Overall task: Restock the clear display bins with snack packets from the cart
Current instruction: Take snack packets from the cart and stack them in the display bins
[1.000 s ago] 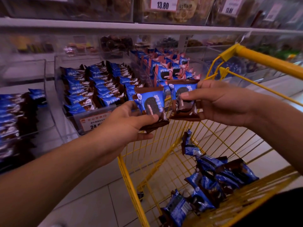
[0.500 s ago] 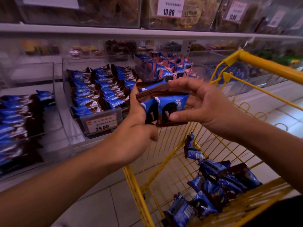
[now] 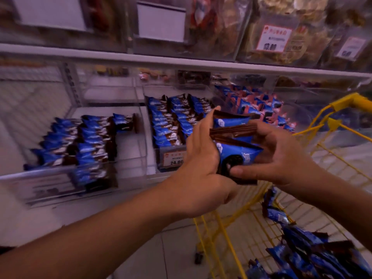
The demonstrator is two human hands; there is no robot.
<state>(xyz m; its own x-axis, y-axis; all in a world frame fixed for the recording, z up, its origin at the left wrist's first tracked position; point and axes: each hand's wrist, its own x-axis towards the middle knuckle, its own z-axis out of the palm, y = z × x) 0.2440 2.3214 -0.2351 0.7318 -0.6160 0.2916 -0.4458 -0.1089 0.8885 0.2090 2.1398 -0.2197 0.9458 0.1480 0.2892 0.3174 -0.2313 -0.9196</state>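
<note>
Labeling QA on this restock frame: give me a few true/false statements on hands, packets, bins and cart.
1. Both hands hold one stack of blue-and-brown snack packets between them. True: the left hand and the right hand clasp it from opposite sides.
2. The yellow cart holds no packets. False: loose packets lie in its basket.
3. The middle bin has a price tag on its front. True.
4. The left bin is packed full. False: bare floor shows on its right side beside the packet rows.
5. The held stack is already inside a bin. False: it is in front of the shelf, above the cart's edge.
</note>
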